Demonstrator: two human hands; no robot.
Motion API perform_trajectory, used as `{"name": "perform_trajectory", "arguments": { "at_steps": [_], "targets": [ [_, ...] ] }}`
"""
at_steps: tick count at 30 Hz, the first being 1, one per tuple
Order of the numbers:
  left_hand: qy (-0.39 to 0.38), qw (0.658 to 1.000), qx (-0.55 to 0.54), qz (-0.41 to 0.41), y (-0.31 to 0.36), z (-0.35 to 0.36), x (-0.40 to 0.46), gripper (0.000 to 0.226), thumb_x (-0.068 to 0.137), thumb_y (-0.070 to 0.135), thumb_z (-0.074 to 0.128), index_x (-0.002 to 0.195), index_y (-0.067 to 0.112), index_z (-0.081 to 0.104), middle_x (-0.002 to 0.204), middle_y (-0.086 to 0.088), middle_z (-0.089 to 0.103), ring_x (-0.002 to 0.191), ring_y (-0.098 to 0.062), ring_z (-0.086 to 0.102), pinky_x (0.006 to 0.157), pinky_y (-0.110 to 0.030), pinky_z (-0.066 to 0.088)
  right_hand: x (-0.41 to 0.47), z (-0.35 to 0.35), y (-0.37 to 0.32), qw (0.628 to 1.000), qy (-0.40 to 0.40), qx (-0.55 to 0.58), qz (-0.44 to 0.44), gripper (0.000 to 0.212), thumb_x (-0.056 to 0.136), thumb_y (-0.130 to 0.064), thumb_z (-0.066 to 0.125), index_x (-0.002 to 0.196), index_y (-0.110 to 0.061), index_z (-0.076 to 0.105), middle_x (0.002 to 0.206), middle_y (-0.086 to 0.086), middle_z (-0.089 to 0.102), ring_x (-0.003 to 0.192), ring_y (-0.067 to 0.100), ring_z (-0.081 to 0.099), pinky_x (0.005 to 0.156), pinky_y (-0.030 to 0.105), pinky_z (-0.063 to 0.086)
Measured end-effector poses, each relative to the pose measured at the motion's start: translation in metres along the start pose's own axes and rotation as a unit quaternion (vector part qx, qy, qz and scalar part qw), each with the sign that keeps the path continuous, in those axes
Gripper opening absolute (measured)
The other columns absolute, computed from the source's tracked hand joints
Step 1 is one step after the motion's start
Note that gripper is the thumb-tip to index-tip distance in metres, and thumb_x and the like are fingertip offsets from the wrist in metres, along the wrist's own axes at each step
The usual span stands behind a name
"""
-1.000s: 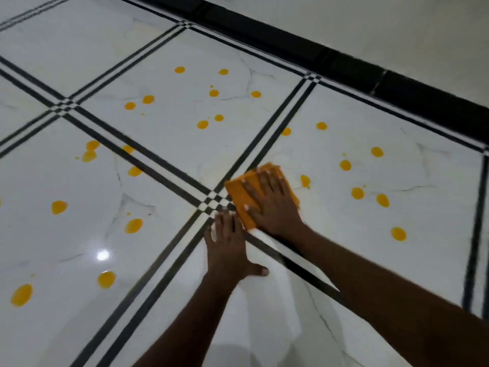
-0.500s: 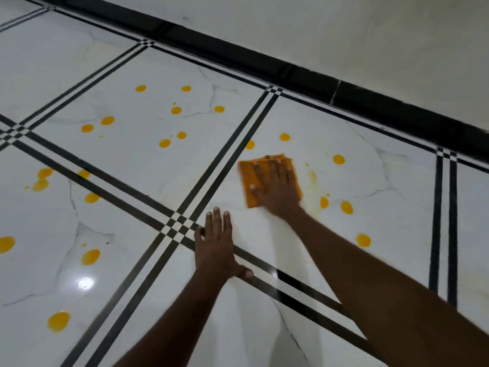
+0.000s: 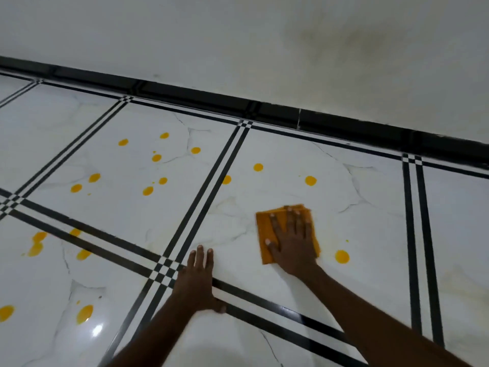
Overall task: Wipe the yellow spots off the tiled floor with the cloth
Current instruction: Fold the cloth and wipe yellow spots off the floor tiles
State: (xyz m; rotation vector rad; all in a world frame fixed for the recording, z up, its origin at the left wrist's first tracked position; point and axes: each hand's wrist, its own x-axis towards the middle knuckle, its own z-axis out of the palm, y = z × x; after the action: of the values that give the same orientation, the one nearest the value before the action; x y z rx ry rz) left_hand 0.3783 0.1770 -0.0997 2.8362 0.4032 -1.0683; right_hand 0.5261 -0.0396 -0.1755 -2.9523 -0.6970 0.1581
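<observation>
Cloth [image 3: 266, 234] lies flat beneath right hand [image 3: 292, 243], fingers spread.

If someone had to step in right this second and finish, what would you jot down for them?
Right hand: flat, fingers spread, pressing the orange cloth on the tile beside the wall.
Left hand: flat on the floor at the black stripe crossing, holding nothing.
Done: the tile patch left of the cloth looks clean.
Left: one big yellow spot just right of the cloth, three more farther on this tile, plus the spotted tiles to the left.
</observation>
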Motion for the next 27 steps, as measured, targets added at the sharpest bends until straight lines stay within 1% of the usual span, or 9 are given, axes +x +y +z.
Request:
{"name": "perform_trajectory", "arguments": {
  "at_steps": [3, 8, 11, 14, 18, 21, 23, 25, 27],
  "targets": [
    [-0.024, 1.000, 0.005, 0.001, 0.002, -0.014, 0.004, 0.143, 0.066, 0.069, 0.077, 0.157, 0.009, -0.016, 0.164, -0.019, -0.019, 0.153, -0.037, -0.008, 0.123, -0.052, 0.018, 0.026, 0.001, -0.023, 0.998, -0.035, 0.007, -0.056, 0.074, 0.093, -0.062, 0.031, 0.160, -0.029, 0.029, 0.165, 0.022, 0.026, 0.151, 0.048, 0.024, 0.121, 0.065, 0.014],
    [0.105, 0.994, 0.001, 0.031, 0.018, -0.014, 0.024, 0.141, 0.066, 0.080, 0.068, 0.157, 0.014, -0.018, 0.164, -0.016, -0.020, 0.153, -0.035, -0.011, 0.123, -0.051, 0.010, 0.074, -0.002, -0.014, 0.996, -0.001, 0.008, -0.084, 0.069, 0.091, -0.059, 0.035, 0.150, -0.027, 0.049, 0.154, 0.022, 0.046, 0.141, 0.046, 0.044, 0.114, 0.064, 0.030],
    [0.131, 0.984, -0.045, 0.114, 0.048, -0.014, 0.052, 0.138, 0.065, 0.086, 0.061, 0.158, 0.020, -0.018, 0.162, -0.012, -0.029, 0.152, -0.031, -0.019, 0.122, -0.051, 0.006, 0.069, 0.003, 0.059, 0.999, -0.004, 0.023, 0.032, 0.067, 0.094, -0.058, 0.034, 0.151, -0.025, 0.049, 0.150, 0.025, 0.050, 0.137, 0.049, 0.047, 0.113, 0.066, 0.032],
    [0.132, 0.981, -0.013, 0.138, 0.075, -0.017, 0.072, 0.139, 0.063, 0.090, 0.057, 0.158, 0.022, -0.018, 0.162, -0.011, -0.030, 0.152, -0.032, -0.022, 0.123, -0.053, -0.001, 0.022, -0.008, 0.133, 0.992, 0.020, -0.003, 0.121, 0.074, 0.095, -0.063, 0.025, 0.158, -0.025, 0.036, 0.159, 0.025, 0.037, 0.144, 0.050, 0.036, 0.118, 0.064, 0.025],
    [0.137, 0.983, -0.005, 0.123, 0.078, -0.016, 0.075, 0.141, 0.060, 0.093, 0.056, 0.157, 0.024, -0.020, 0.163, -0.009, -0.029, 0.151, -0.031, -0.023, 0.123, -0.053, -0.002, -0.054, -0.008, 0.117, 0.973, 0.030, 0.043, 0.223, 0.078, 0.095, -0.064, 0.020, 0.163, -0.024, 0.020, 0.166, 0.025, 0.021, 0.151, 0.051, 0.020, 0.121, 0.066, 0.015],
    [0.137, 0.983, 0.007, 0.124, 0.077, -0.018, 0.075, 0.140, 0.060, 0.094, 0.054, 0.157, 0.024, -0.021, 0.163, -0.009, -0.028, 0.152, -0.031, -0.021, 0.123, -0.053, 0.001, -0.049, 0.005, 0.060, 0.986, 0.034, 0.033, 0.158, 0.074, 0.095, -0.061, 0.030, 0.160, -0.025, 0.028, 0.165, 0.024, 0.024, 0.150, 0.049, 0.023, 0.122, 0.063, 0.012],
    [0.131, 0.983, 0.016, 0.128, 0.077, -0.019, 0.076, 0.138, 0.061, 0.094, 0.053, 0.157, 0.025, -0.020, 0.164, -0.008, -0.027, 0.152, -0.030, -0.020, 0.123, -0.053, 0.003, -0.005, 0.005, 0.062, 0.994, 0.042, 0.025, 0.096, 0.070, 0.096, -0.059, 0.033, 0.158, -0.026, 0.036, 0.162, 0.024, 0.032, 0.148, 0.050, 0.029, 0.121, 0.063, 0.016],
    [0.130, 0.983, 0.023, 0.130, 0.073, -0.019, 0.077, 0.137, 0.062, 0.093, 0.053, 0.157, 0.026, -0.020, 0.164, -0.008, -0.027, 0.153, -0.029, -0.019, 0.123, -0.051, 0.003, 0.037, -0.006, 0.098, 0.991, 0.017, 0.039, 0.126, 0.075, 0.094, -0.063, 0.025, 0.157, -0.026, 0.037, 0.159, 0.027, 0.035, 0.146, 0.052, 0.031, 0.118, 0.066, 0.021],
    [0.132, 0.982, 0.028, 0.131, 0.072, -0.019, 0.078, 0.136, 0.063, 0.092, 0.053, 0.157, 0.026, -0.020, 0.164, -0.007, -0.027, 0.153, -0.029, -0.019, 0.122, -0.050, 0.004, 0.041, -0.014, 0.149, 0.980, -0.010, 0.033, 0.195, 0.083, 0.090, -0.068, 0.014, 0.161, -0.026, 0.026, 0.163, 0.026, 0.027, 0.150, 0.050, 0.023, 0.120, 0.066, 0.016]
  ]
}}
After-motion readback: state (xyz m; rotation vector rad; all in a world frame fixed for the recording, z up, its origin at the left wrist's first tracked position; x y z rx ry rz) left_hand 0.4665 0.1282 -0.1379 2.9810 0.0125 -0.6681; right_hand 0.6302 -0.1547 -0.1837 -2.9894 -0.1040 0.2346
